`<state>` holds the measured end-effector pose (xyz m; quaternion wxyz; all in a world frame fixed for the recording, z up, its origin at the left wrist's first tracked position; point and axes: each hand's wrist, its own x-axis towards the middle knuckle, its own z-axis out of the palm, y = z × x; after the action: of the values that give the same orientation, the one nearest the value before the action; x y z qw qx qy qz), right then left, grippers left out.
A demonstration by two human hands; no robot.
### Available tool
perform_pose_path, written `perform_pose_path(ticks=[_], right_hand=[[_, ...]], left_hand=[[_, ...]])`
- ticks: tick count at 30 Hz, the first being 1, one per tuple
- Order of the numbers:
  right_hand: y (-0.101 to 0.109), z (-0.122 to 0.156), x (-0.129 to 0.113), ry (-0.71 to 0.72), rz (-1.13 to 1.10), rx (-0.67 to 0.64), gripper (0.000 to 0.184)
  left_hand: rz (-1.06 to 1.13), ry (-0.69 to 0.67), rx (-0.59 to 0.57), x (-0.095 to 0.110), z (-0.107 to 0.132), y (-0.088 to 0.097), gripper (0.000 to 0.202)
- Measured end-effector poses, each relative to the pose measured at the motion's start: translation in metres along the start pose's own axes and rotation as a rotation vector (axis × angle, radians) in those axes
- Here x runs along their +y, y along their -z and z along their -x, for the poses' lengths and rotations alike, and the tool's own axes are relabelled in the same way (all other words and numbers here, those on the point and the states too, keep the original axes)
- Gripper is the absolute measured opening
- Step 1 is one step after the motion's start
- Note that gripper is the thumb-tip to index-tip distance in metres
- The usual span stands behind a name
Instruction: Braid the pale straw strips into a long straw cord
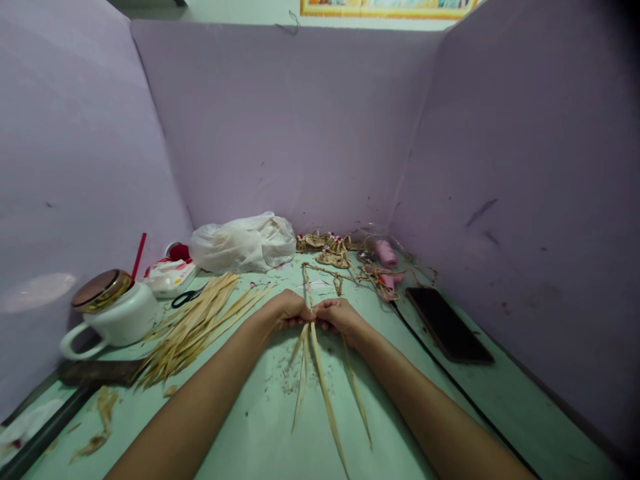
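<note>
My left hand (290, 310) and my right hand (341, 317) meet at the middle of the table. Fingers of both are closed in a pinch on a braid of pale straw strips (308, 285). From the pinch the braid runs away from me, then bends right toward the back. Several loose strip ends (323, 383) fan out toward me below the hands. One hangs under my right hand. The exact crossing of the strips is hidden by my fingertips. To the left of my left hand lies a bundle of flat straw strips (200, 327).
At left stand a white mug (127, 317) with a round lidded container on it, a hammer (100, 373) and black-handled scissors (184, 299). Behind are a white plastic bag (243, 243) and woven pieces (333, 257). At right lie a pink glue gun (389, 283), its black cable and a phone (450, 323).
</note>
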<state>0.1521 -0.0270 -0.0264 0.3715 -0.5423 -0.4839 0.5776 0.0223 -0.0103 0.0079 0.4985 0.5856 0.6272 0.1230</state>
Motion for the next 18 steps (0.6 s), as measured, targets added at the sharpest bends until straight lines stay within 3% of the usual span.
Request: perform_pose_path(ticks=[7, 14, 15, 18], right_hand=[[0.004, -0.004, 0.003, -0.028, -0.03, -0.036, 0.007], [0.001, -0.002, 0.001, -0.036, -0.044, -0.013, 0.005], [0.001, -0.002, 0.001, -0.043, -0.05, -0.003, 0.004], [0.001, -0.001, 0.001, -0.044, -0.043, 0.0, 0.003]], left_hand=[[-0.215, -0.211, 0.105, -0.004, -0.008, -0.005, 0.02], [-0.531, -0.312, 0.357, 0.0, 0.0, -0.015, 0.022], [-0.541, -0.346, 0.328, 0.001, 0.002, -0.014, 0.022], [-0.457, -0.367, 0.076, 0.003, 0.007, -0.003, 0.021]])
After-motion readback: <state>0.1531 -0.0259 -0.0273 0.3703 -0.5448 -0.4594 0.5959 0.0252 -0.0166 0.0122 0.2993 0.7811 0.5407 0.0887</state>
